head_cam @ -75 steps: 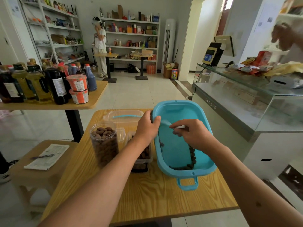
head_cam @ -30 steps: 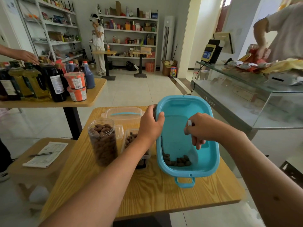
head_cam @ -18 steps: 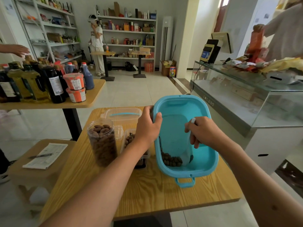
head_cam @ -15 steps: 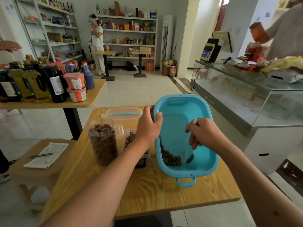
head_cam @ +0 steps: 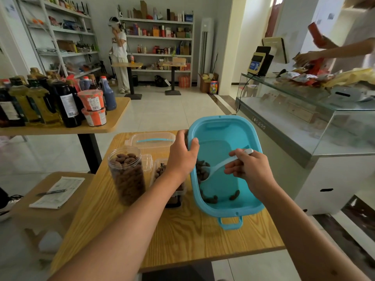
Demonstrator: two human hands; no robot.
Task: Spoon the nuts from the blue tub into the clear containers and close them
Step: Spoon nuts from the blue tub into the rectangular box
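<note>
On the wooden bench (head_cam: 182,236), in the head view, the left hand (head_cam: 181,157) grips the blue tub (head_cam: 227,207) by its near-left rim, likely tilting it so the last nuts (head_cam: 203,171) gather. The right hand (head_cam: 248,168) has its fingers clamped on a pale spoon (head_cam: 218,168), its bowl among them. The half-filled clear box (head_cam: 160,171) sits just left, mostly behind the left forearm; a full jar (head_cam: 126,175) and a lid (head_cam: 151,139) lie beyond.

Left hand (head_cam: 181,157) on blue tub (head_cam: 241,207) rim, right hand (head_cam: 250,169) around spoon (head_cam: 218,168).
</note>
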